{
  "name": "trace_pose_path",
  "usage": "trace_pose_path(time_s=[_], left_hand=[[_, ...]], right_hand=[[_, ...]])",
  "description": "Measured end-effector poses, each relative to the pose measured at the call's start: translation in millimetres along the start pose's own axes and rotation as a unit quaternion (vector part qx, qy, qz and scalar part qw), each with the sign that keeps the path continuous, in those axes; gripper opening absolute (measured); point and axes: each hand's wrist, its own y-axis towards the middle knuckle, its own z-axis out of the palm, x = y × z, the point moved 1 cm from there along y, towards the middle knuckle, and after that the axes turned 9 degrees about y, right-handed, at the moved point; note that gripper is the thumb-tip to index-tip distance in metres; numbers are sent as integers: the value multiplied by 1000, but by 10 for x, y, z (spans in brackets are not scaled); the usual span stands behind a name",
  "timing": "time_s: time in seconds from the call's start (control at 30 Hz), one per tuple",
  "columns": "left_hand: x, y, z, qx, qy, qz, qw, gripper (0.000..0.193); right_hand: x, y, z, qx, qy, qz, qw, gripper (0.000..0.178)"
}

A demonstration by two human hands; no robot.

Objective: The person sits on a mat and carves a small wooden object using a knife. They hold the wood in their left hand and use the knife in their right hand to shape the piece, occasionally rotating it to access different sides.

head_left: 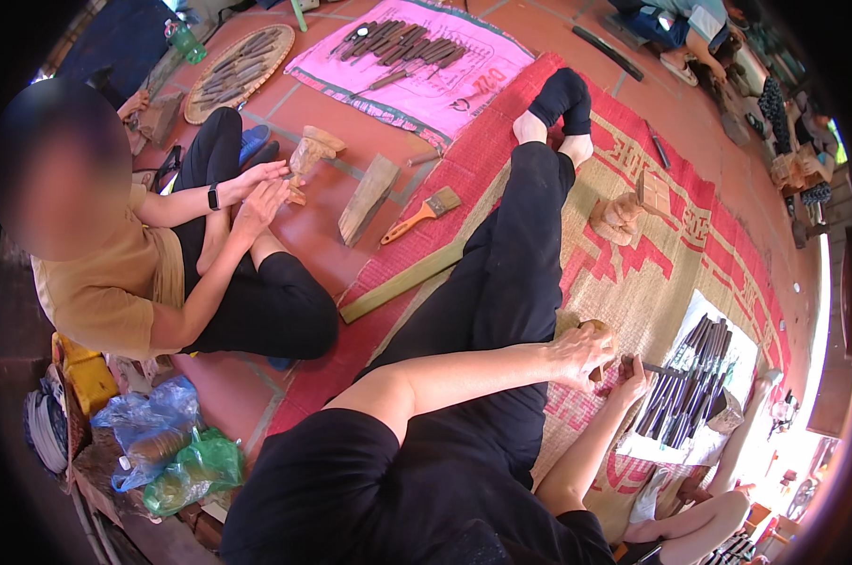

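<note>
My left hand [581,358] is closed around a small brown wooden carving [598,327], which shows above and below the fingers. Close by on the right, my right hand [632,381] has its fingers closed on a slim dark carving chisel [666,370] that points toward the tool pile. That pile of dark carving chisels [694,377] lies on a white sheet [739,341] beside the hand. Both hands are over the patterned red and straw mat [577,292], just right of my outstretched legs.
A rounded wood carving [616,218] sits on the mat beyond my hands. Left of my legs lie a brush [421,216], a wooden strip [402,280] and a wood block [369,200]. A seated person [106,282] handles wood at left. More chisels lie on a pink cloth [478,71].
</note>
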Motion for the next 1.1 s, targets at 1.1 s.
trace_pose_path(time_s=[1.1], left_hand=[[57,9,71,11,-21,-5,1000,45]], right_hand=[[-97,-337,137,42,25,-6,999,12]])
